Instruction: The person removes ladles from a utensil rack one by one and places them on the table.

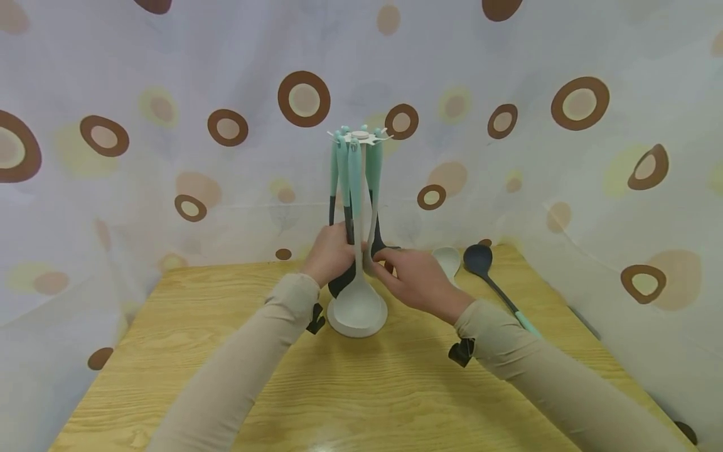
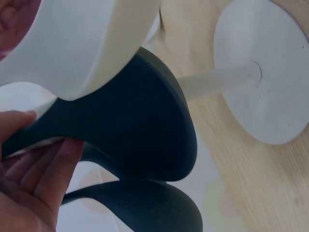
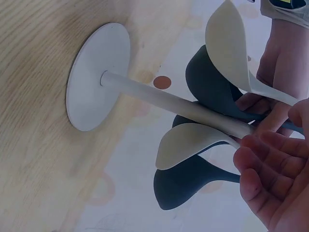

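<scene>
The left hand [image 1: 330,254] pinches a dark utensil [image 2: 130,128] by its neck; the right hand [image 1: 417,282] curls at a pale spoon [image 3: 188,144], though I cannot tell whether it grips. Both utensils hang around the white stand [image 3: 94,99] on the table [image 1: 350,395].

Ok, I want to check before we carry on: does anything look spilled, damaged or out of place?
Nothing looks spilled or damaged. Only the dark ladle and pale utensil stand out: they lie on the table right of the rack, while the other utensils hang from it.
</scene>
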Available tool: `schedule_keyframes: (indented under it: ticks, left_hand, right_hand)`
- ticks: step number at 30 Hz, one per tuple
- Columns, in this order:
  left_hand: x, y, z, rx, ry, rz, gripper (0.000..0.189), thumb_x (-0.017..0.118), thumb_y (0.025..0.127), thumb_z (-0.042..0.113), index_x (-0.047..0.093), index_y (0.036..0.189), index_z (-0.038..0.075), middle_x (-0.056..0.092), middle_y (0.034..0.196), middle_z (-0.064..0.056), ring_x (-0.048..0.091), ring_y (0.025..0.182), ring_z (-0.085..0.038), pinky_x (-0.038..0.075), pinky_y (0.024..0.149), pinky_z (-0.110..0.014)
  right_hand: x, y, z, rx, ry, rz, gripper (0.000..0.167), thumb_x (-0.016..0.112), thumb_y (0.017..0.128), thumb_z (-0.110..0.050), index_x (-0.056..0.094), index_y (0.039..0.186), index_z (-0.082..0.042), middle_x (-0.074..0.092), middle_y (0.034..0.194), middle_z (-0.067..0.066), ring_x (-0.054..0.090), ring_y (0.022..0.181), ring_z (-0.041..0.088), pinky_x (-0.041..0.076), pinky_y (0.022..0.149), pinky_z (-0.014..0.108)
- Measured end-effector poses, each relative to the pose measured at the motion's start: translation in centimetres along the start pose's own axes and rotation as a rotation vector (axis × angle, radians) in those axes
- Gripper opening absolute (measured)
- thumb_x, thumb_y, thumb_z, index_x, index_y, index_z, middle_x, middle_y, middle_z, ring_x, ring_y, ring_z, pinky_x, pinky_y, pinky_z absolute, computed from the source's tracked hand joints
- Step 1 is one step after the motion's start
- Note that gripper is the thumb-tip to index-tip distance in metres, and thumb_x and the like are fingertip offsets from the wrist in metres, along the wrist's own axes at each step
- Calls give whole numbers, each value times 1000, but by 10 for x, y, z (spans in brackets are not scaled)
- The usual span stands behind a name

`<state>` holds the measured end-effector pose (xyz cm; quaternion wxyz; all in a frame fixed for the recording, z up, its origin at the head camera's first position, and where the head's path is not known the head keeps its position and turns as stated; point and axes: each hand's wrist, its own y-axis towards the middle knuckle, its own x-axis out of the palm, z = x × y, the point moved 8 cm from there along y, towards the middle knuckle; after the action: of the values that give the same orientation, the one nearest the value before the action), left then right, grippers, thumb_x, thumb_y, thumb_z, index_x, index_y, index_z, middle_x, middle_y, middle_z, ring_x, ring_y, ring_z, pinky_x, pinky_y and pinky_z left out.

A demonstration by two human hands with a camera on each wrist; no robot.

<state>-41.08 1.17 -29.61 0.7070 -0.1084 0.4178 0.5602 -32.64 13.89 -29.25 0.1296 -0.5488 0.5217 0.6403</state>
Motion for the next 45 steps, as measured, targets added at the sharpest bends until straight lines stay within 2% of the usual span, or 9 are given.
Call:
schedule_keyframes:
  ticks: [5,13,22,24,27,31,34,38,45]
  left_hand:
    - [2,-3,2,-40,33,61,16,65,94,22,57,87,10,45,65,0,52,66,-22,46,65,-35]
    - [5,-6,11,-62,80,151,12,62,93,17,61,97,6,71,87,-14,67,75,-26,55,69,-41]
    - [4,-9,17,-81,237,221,35,60,98,24,61,117,-5,73,88,-20,72,73,-33,58,63,-43]
    - [4,-8,16,-74,248,203,39,60,99,26,59,121,-6,73,90,-21,73,75,-34,58,63,-43]
    - [7,-7,12,-57,178,128,39,60,98,24,56,124,-5,72,98,-20,72,81,-31,58,67,-41]
    - [12,-8,8,-26,7,-45,44,63,94,16,48,133,1,66,114,-17,66,99,-29,56,83,-42]
    - [14,-9,7,14,-64,-148,44,59,93,6,45,134,2,64,118,-17,62,106,-30,52,91,-44]
    - [9,-8,6,59,-68,-153,34,48,98,0,50,132,2,68,113,-18,63,99,-30,52,87,-42]
    - [5,-4,-2,39,-126,-124,26,50,101,4,59,125,6,71,111,-14,62,91,-25,51,79,-35]
  right_hand:
    - [1,0,2,28,19,-13,22,57,103,-35,73,103,-20,65,74,-9,52,58,7,44,55,28]
    - [-3,-2,5,57,28,-30,25,56,103,-35,73,107,-18,69,77,-6,55,59,7,46,55,28]
    - [-9,-3,2,26,26,-16,24,57,103,-33,73,108,-16,69,77,-5,54,58,7,46,57,28]
    - [-11,-3,1,25,32,-16,24,58,102,-32,73,109,-15,70,77,-4,53,57,6,46,56,28]
    - [-12,-3,1,29,44,-19,24,59,102,-32,73,109,-14,70,77,-4,51,54,5,44,55,28]
    - [-11,-4,3,44,61,-27,22,59,102,-30,73,108,-14,69,77,-3,48,52,5,42,53,27]
    - [-10,-4,4,52,68,-27,22,58,102,-30,73,108,-15,69,78,-3,47,52,5,42,53,27]
    - [-9,-5,4,52,71,-18,21,59,102,-30,73,107,-16,69,77,-4,47,52,4,41,53,26]
    - [-8,-4,4,48,96,-24,22,58,102,-31,73,109,-17,68,76,-6,47,52,5,42,53,26]
